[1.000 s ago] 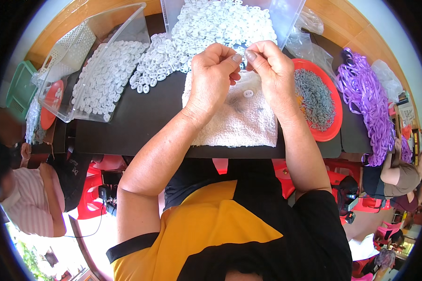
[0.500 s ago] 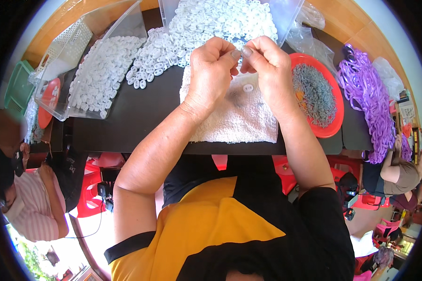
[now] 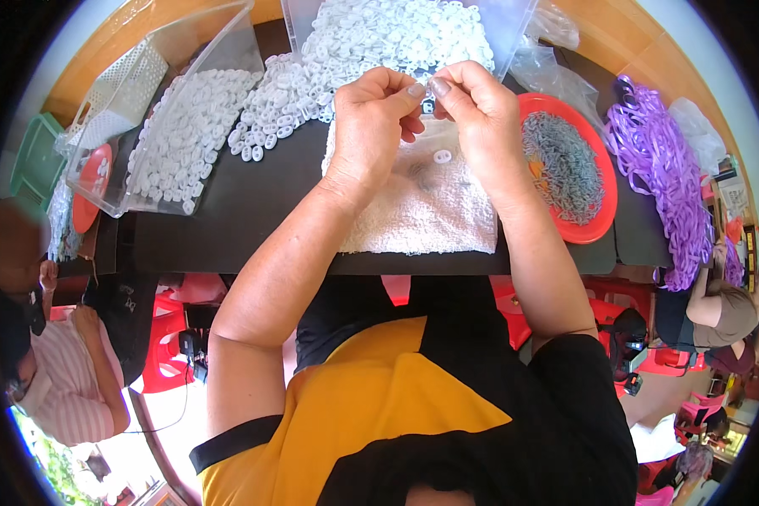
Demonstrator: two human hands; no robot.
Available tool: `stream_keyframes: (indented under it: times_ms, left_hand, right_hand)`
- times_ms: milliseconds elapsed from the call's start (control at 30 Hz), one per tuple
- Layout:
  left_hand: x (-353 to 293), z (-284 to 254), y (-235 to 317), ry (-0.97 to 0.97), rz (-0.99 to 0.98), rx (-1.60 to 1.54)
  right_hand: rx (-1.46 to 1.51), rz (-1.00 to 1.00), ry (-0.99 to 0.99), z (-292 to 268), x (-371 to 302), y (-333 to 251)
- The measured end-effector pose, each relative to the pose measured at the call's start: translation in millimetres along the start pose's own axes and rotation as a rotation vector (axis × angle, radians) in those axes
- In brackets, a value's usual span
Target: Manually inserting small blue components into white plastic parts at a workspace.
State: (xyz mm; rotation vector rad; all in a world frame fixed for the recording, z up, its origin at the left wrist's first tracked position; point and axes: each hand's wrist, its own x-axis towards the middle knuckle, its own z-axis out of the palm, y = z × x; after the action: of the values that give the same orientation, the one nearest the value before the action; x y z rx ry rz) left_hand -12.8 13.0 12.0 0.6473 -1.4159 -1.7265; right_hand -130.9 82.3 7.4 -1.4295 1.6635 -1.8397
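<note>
Over the far end of a white towel [image 3: 422, 215], both hands work close together with thumbs and fingertips pinched. My left hand [image 3: 369, 126] is closed, and whatever sits in its pinch is too small to make out. A small gap away, my right hand [image 3: 487, 118] is also closed in a pinch, its contents hidden by the fingers. Below the fingertips, a single white oval piece [image 3: 442, 157] with two holes lies on the towel. Just beyond the hands spreads a heap of similar white oval pieces [image 3: 291, 97].
A red plate [image 3: 600, 211] of small grey pin-like parts sits right of the towel. Purple ribbons [image 3: 662, 177] are piled farther right. Clear bins of white pieces stand at the left [image 3: 114, 198] and back [image 3: 514, 34]. A person in a striped top [image 3: 76, 379] sits at left.
My hands have drawn slightly apart, the left one shifting a little to the left. Both stay pinched above the towel.
</note>
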Motion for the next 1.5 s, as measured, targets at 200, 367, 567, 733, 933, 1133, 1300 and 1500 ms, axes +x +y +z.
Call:
stream_keyframes:
  times_ms: [200, 367, 567, 733, 933, 1133, 1300, 1500]
  left_hand:
    - [-1, 0, 4, -0.049, -0.026, -0.013]
    - [-1, -2, 5, -0.064, -0.051, 0.006]
    - [-3, -1, -1, -0.027, -0.012, 0.069]
    - [-3, 0, -5, 0.012, 0.112, 0.185]
    - [8, -3, -8, 0.036, -0.01, 0.056]
    - [9, -8, -9, 0.102, -0.069, -0.041]
    - [7, -7, -9, 0.057, -0.086, -0.056]
    - [6, -6, -8, 0.004, -0.093, -0.053]
  right_hand:
    - [-0.061, -0.045, 0.05, -2, 2, 3]
    - [-0.096, -0.032, 0.045, 0, -1, 0]
    - [-0.062, -0.049, 0.048, 5, -6, 5]
    - [-0.082, -0.057, 0.026, 8, -5, 3]
    - [-0.103, 0.005, 0.024, 0, 4, 1]
    - [-0.706, -0.061, -0.223, -22, -2, -36]
    - [-1.033, -0.239, -0.399, -28, -24, -23]
    - [-1.133, -0.381, -0.42, -33, -35, -10]
